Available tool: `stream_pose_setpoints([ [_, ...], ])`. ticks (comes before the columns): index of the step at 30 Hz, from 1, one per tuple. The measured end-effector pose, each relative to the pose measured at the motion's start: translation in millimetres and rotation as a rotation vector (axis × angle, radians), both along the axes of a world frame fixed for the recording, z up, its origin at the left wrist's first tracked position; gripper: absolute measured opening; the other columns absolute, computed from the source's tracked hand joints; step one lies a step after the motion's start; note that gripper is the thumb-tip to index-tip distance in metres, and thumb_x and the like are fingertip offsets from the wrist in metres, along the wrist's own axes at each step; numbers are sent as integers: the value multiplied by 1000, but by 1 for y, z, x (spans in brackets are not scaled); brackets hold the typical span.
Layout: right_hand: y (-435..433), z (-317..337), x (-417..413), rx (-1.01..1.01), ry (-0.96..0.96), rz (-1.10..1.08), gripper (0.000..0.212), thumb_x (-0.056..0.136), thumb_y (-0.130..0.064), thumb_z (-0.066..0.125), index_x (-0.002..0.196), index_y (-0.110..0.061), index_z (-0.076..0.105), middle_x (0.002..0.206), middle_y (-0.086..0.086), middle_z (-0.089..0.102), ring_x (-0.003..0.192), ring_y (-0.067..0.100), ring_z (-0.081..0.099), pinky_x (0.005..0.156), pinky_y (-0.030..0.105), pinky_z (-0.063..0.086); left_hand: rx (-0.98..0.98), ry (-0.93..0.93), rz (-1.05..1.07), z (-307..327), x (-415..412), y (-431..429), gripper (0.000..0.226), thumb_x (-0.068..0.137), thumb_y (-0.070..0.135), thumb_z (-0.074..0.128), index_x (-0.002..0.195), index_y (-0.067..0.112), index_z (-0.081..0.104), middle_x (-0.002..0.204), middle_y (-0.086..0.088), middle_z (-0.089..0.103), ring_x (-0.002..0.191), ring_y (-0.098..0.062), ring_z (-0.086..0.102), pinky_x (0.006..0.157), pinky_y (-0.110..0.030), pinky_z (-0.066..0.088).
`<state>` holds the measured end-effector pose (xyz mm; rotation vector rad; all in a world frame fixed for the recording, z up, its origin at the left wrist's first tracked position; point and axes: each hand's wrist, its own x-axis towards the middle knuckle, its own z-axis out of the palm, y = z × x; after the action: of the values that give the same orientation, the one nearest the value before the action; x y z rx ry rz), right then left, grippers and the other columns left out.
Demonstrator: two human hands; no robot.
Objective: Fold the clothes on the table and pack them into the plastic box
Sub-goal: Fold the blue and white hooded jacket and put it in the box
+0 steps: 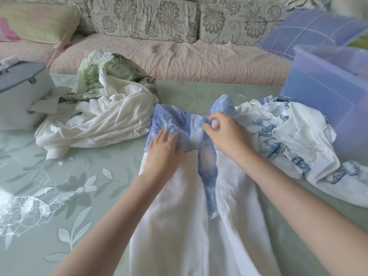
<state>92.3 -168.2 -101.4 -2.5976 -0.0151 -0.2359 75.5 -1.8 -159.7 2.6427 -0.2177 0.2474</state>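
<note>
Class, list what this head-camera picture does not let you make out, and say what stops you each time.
Head view only:
1. Contents of the plastic box: cloudy wall, blur, right edge cuts it off.
2. Lower end of the blue and white garment: cut off by the bottom edge.
3. Whether the right hand pinches the garment: motion blur.
4. Label on the white knitted top: too small to read.

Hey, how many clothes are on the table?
4: leaf-print top far left, white knit in front of it, blue-and-white garment in the middle, blue-patterned white garment by the box; piles may hide more.
</note>
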Motion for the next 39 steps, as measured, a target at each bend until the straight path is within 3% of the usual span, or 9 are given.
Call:
stream_pose_setpoints([
  [5,-15,1,-115,-143,330,59,66,75,-77,45,119,-27,40,88,-1,60,90,27,62,72,33,46,-499,161,131,37,33,-32,38,91,23,49,128,15,52,117,-10,63,106,-27,59,87,-41,50],
  [10,-10,-12,-148,-284,246,139,34,92,-40,50,121,-26,39,114,-3,58,106,24,59,80,32,44,-404,279,82,40,65,-76,53,90,35,52,134,8,42,114,-18,63,109,-32,58,90,-36,48],
  [16,-17,-22,-151,-108,238,180,1,92,-23,43,93,-23,43,79,-6,33,81,18,49,72,30,39,-557,414,194,29,93,-99,70,83,51,62,126,-3,49,126,-16,57,114,-29,56,82,-32,44],
  [20,-16,-21,-154,66,135,238,41,82,-31,34,105,-12,62,81,2,41,71,19,52,73,35,45,-735,287,265,28,101,-103,54,83,27,68,127,6,46,125,-12,56,115,-27,55,91,-32,43],
  [26,10,-23,-153,85,247,410,38,95,-31,34,120,-15,58,94,-2,42,93,22,55,80,33,40,-390,-5,106,15,98,-81,47,88,-6,36,133,9,43,131,-19,46,115,-32,49,90,-35,38],
  [30,35,-25,-163,-214,535,481,52,100,-19,37,148,-16,17,137,11,27,91,35,42,58,38,27,-317,-23,-44,-7,98,-77,53,86,-8,41,137,5,43,133,-20,51,122,-33,46,96,-31,35],
  [32,37,-24,-167,-205,549,466,57,101,-19,34,151,-21,8,143,10,23,91,36,43,64,36,28,-346,-11,1,-11,102,-80,55,87,-8,40,141,6,37,138,-19,45,125,-32,42,100,-34,34],
  [36,27,-16,-162,-183,551,554,52,100,-28,40,148,-17,21,136,9,35,117,31,48,73,35,36,-152,-94,78,-6,103,-85,65,92,-1,42,150,13,16,151,-18,22,136,-32,24,109,-39,22],
  [39,9,-7,-151,-117,368,484,30,98,-36,40,123,-22,48,114,-2,48,115,21,46,90,34,38,-67,-335,-21,4,97,-78,53,97,10,44,148,16,29,157,-12,15,145,-27,12,114,-44,16],
])
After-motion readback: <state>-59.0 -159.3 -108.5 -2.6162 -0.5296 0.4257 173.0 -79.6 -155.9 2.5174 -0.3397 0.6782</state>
